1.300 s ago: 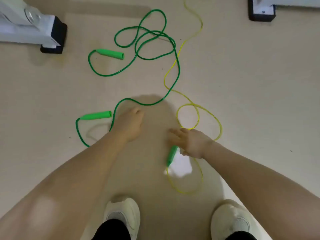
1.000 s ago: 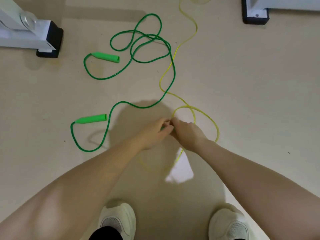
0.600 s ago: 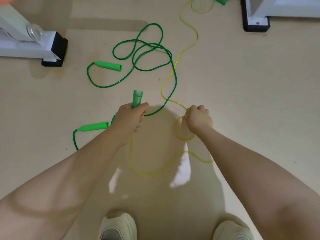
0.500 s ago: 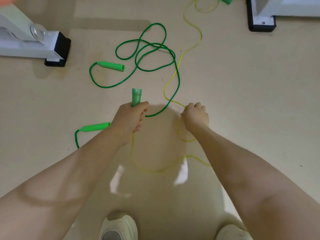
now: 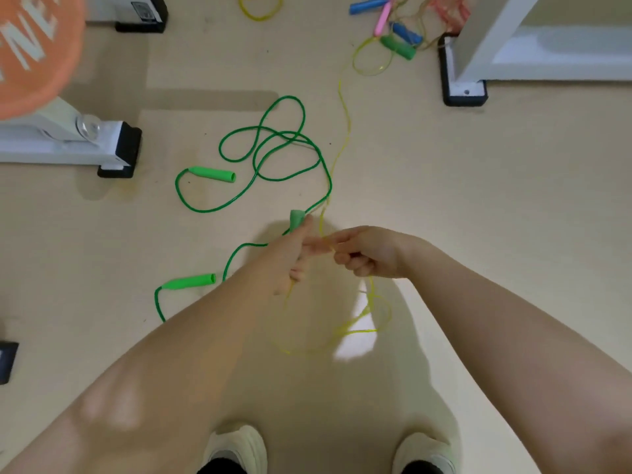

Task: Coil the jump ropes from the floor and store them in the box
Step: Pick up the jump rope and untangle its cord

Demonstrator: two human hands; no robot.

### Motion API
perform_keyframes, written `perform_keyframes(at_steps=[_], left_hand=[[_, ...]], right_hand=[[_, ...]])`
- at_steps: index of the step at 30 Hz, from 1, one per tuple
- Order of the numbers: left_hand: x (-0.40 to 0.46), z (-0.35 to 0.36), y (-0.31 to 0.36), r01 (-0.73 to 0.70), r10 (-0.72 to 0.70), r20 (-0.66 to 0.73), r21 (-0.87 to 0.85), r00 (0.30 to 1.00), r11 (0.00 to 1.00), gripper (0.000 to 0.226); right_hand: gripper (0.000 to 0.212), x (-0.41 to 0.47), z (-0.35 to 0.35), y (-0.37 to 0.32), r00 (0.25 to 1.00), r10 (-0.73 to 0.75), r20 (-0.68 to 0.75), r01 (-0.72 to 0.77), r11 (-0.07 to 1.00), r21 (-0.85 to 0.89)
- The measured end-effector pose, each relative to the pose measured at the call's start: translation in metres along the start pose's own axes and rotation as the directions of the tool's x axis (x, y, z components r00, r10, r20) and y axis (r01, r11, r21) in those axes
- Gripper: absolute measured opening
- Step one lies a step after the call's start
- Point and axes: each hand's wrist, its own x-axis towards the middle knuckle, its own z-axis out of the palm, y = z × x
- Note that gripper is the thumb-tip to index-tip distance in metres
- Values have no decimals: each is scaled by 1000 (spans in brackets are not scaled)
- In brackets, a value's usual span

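My left hand (image 5: 290, 254) grasps the handle (image 5: 297, 219), my right hand (image 5: 367, 251) pinches the yellow rope (image 5: 345, 131); coiling only begins, the green rope (image 5: 273, 155) waits.

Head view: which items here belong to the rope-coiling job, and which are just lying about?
Job:
- yellow rope, its green handle gripped by the left hand, cord pinched by the right hand
- green rope
- rope pile

Lying about:
- white frame feet
- orange disc

Beige floor (image 5: 513, 217), white black-footed furniture legs (image 5: 465, 77)
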Motion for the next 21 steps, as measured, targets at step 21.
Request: perform_keyframes(at_steps=[21], left_hand=[[-448, 84, 209, -507, 221, 497, 568, 839, 648, 13]], right_hand=[[34, -419, 78, -260, 897, 11, -441, 367, 538, 759]])
